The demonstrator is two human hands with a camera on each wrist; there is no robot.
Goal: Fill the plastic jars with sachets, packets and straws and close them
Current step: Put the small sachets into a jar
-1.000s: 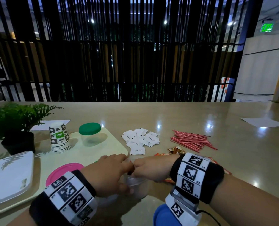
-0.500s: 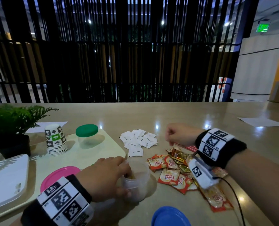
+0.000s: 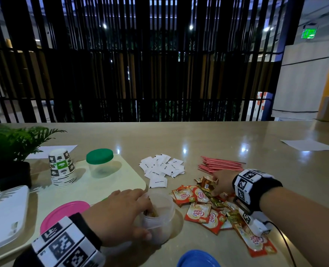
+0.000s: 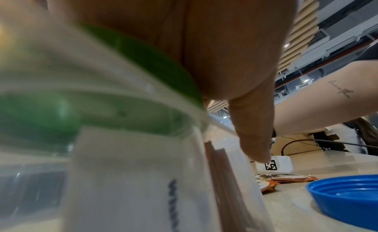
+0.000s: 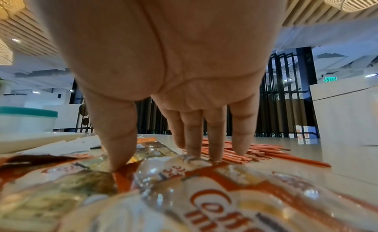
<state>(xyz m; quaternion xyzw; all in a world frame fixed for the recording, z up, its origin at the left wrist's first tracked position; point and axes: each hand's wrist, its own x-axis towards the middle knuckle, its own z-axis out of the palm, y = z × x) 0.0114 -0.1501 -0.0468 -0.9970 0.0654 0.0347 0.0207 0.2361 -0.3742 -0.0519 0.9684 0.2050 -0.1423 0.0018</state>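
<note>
We note the left hand (image 3: 119, 214) gripping an open clear plastic jar (image 3: 159, 220), partly filled, near the bench's (image 3: 236, 135) front edge. The right hand (image 3: 222, 182), fingers extended and released, presses onto orange creamer packets (image 3: 198, 211) beside it.

Table: I sit at a glossy beige table (image 3: 208, 139) that mirrors the ceiling lights.
Ahead: a black slatted screen (image 3: 140, 60) fills my view.
Right: a pale wall (image 3: 304, 81) carries a green exit sign (image 3: 309, 33).
Overhead: my right wrist view shows a slatted ceiling (image 5: 26, 36).
</note>
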